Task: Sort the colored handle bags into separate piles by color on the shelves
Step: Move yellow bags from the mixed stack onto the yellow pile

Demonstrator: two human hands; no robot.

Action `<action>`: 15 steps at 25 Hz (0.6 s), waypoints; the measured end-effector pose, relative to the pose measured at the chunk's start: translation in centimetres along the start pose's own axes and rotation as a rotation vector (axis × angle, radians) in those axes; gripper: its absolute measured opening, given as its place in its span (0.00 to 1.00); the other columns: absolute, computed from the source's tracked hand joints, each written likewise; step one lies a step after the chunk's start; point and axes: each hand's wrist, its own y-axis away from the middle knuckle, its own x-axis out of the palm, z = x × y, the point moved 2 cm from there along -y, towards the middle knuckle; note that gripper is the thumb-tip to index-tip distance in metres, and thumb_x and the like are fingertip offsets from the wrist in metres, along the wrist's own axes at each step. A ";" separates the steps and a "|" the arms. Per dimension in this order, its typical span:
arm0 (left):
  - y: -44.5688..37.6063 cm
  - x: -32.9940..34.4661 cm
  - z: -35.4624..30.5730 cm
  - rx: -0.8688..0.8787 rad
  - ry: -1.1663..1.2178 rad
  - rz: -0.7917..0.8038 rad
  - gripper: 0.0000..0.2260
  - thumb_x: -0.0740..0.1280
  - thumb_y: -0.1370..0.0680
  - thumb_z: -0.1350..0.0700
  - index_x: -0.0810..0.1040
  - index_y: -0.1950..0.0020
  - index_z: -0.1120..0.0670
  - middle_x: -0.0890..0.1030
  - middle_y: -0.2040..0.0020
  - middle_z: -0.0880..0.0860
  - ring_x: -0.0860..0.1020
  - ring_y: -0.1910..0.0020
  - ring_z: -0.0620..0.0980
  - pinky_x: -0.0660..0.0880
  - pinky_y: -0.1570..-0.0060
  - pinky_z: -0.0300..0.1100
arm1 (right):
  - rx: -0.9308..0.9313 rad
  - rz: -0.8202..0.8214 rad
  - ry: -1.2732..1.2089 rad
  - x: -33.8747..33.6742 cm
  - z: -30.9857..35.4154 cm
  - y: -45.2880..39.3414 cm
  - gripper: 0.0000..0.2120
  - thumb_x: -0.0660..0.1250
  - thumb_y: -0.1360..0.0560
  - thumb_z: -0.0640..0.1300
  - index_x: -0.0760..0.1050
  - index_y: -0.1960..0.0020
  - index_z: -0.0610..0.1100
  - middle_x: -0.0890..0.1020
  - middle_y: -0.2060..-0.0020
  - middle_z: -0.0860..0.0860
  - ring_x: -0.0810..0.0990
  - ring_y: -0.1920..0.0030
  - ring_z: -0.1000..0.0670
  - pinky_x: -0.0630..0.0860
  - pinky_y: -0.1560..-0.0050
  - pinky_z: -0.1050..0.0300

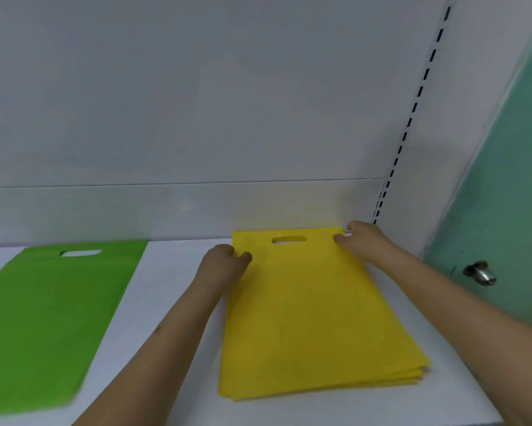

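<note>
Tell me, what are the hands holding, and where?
Both hold the yellow bags at the top, handle end: left hand pinches the left corner, right hand the right corner.

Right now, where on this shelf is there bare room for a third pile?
The widest bare strip of shelf runs between the green bags and the yellow pile, though the left hand and its forearm cross it. A narrower strip lies right of the yellow pile, under the right hand and arm.
</note>
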 end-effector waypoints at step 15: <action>14.2 -20.6 16.4 0.295 -0.066 -0.588 0.22 0.65 0.21 0.49 0.70 0.28 0.54 0.73 0.35 0.53 0.72 0.36 0.49 0.68 0.37 0.41 | -0.711 -0.323 -0.206 8.1 38.6 15.8 0.31 0.54 0.20 0.58 0.54 0.24 0.41 0.61 0.26 0.43 0.60 0.28 0.39 0.62 0.31 0.45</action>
